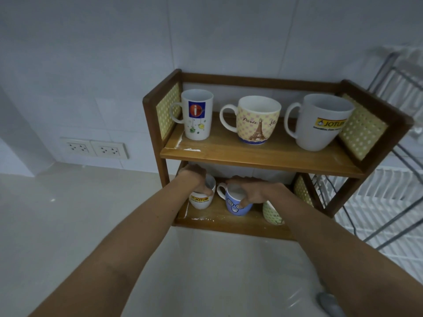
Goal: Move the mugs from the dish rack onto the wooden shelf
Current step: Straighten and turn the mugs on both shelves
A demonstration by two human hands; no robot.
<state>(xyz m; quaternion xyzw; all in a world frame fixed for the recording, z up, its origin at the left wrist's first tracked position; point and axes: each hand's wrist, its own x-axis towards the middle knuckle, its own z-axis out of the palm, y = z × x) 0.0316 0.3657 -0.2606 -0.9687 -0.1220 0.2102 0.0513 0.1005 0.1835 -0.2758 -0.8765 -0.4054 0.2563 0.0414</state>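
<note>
The wooden shelf point(258, 156) stands at 12 o'clock. On its lower board, the left hand point(194, 178) grasps a white Jotun mug point(201, 200) by the rim at 11 o'clock, and the right hand point(249, 191) grasps a blue mug point(235, 205) beside it.

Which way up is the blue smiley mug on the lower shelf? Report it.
Upright. The blue smiley mug shows its open rim on top, gripped by the right hand, and its printed face reads right way up.

Wooden shelf point(251, 156): three mugs above, three below
</note>
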